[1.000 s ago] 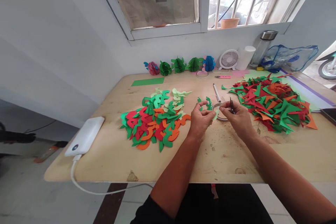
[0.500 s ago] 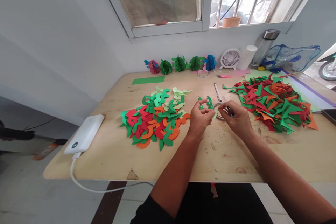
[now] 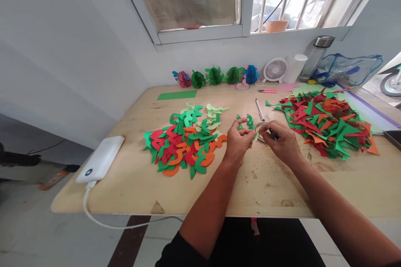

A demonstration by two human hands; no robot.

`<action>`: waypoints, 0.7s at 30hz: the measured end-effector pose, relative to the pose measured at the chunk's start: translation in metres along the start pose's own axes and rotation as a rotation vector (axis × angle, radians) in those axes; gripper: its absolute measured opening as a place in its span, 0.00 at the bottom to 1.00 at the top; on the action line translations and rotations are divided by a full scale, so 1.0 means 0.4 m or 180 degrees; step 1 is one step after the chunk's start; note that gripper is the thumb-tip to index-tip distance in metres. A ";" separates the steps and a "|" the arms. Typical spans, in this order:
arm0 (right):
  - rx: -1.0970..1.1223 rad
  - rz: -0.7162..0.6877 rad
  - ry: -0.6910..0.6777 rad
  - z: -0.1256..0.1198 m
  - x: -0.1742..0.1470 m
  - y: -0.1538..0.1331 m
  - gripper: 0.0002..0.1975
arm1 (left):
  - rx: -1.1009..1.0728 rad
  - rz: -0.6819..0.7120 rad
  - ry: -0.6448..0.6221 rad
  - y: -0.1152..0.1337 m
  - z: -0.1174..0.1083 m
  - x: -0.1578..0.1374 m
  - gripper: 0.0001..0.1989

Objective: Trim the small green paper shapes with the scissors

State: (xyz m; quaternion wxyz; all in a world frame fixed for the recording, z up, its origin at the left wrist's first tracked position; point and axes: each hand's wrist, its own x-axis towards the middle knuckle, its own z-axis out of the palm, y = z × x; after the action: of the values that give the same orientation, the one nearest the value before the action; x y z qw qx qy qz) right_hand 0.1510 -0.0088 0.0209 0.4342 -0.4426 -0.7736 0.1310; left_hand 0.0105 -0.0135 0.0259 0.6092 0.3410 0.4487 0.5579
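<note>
Head view: left hand (image 3: 238,139) in a fingertip pinch on pale green paper (image 3: 256,136)

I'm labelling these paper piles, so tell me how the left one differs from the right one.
Shape: the left pile shows mostly rounded, curved cutouts; the right pile shows mostly pointed, jagged pieces.
Spread: the left pile lies flatter, while the right pile is heaped more thickly.
Colour: the left pile includes pale green pieces; the right pile's greens look deeper.
Shared: both have red, orange and green paper and lie on the wooden table.
</note>
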 end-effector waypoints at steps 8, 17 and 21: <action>-0.0016 -0.0117 -0.0126 -0.004 0.001 0.006 0.02 | -0.0039 0.0007 -0.0023 0.003 -0.004 0.000 0.28; -0.0118 -0.0180 -0.0169 -0.003 0.001 0.009 0.04 | 0.0017 0.0057 -0.0053 0.000 -0.006 0.003 0.26; -0.0114 -0.0222 -0.0201 -0.005 0.002 0.005 0.05 | 0.0043 0.0094 -0.0053 0.000 -0.007 0.004 0.26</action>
State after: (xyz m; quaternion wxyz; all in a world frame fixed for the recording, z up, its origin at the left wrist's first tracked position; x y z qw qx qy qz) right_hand 0.1535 -0.0074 0.0214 0.4059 -0.4187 -0.8041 0.1158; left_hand 0.0079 -0.0123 0.0247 0.6024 0.3563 0.4423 0.5609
